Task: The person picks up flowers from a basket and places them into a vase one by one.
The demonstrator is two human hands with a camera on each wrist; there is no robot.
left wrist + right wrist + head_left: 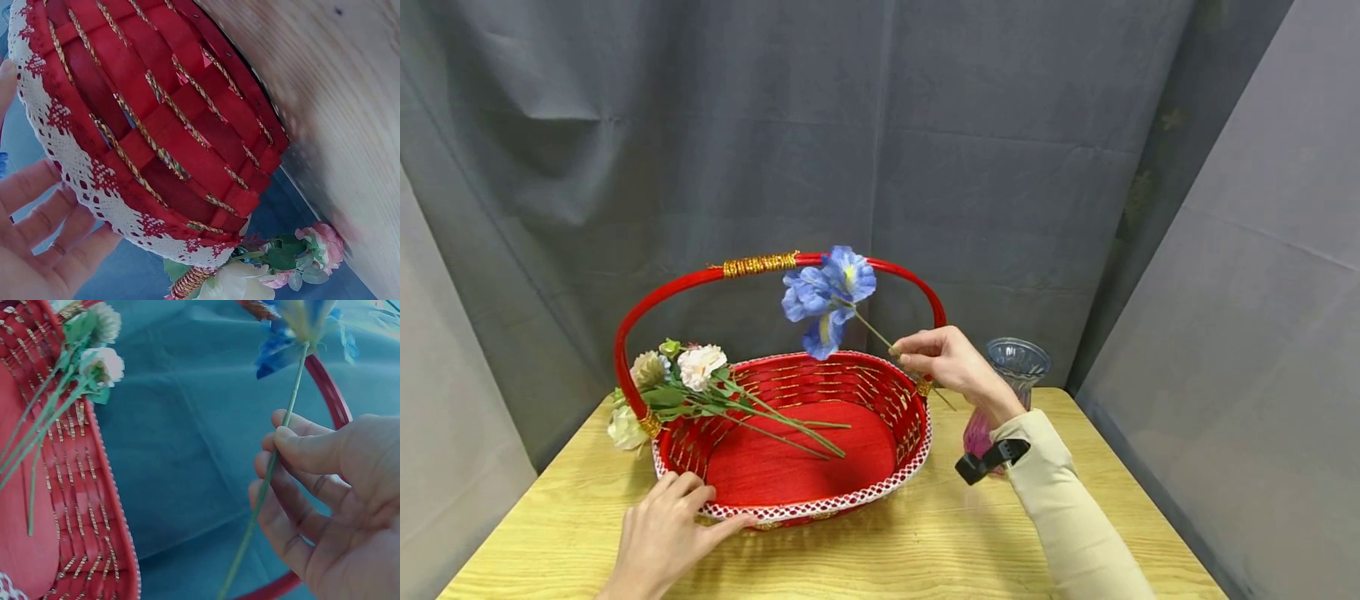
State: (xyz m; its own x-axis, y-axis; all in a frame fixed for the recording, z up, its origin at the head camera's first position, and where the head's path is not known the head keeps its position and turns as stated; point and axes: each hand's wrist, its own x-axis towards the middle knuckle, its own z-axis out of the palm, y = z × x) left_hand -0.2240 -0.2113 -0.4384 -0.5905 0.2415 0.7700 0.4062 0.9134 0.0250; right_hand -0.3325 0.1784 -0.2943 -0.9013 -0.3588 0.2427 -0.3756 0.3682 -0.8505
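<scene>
My right hand (951, 367) pinches the thin green stem of a blue flower (829, 298) between thumb and fingertips, above the right side of a red woven basket (793, 508). In the right wrist view the stem (249, 532) slants down past the hand (337, 481). The left hand (666, 529) rests on the basket's near-left rim, thumb along its white lace edge; in the left wrist view its fingers (69, 215) touch the lace (81, 165). White and pale flowers (702, 367) lie over the basket's left side, stems pointing inward.
A glass vase (1019, 360), clear at the top and pink below, stands right of the basket, partly hidden by the right forearm. The basket's tall red handle (662, 292) arches over it. Grey cloth (1000, 167) hangs behind the wooden table (917, 558).
</scene>
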